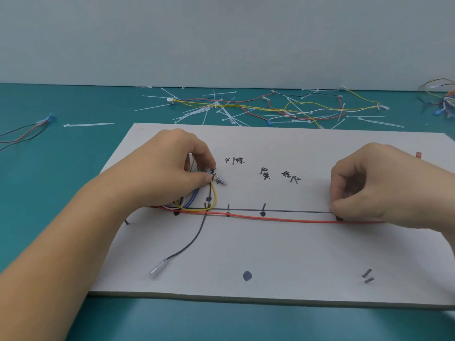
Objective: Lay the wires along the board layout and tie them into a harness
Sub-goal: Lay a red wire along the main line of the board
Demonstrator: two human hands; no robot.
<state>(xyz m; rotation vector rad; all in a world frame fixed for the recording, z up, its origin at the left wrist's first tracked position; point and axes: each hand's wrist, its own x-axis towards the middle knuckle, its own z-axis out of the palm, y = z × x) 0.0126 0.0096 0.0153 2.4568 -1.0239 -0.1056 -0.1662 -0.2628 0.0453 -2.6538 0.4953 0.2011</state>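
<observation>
Wires partly routed: red wire (270, 219) runs between the hands; no ties fitted. Left hand (167, 168) pinches the yellow wire (214, 193) end. Right hand (384, 183) pinches closed at the red wire; contact unclear.

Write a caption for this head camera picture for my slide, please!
Left hand pinches a yellow wire at a peg while right hand presses the red wire onto the board.

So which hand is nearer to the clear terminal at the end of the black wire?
Left. The left hand works above the clear terminal, up the black wire. The right hand is far across the board, on the red wire.
</observation>
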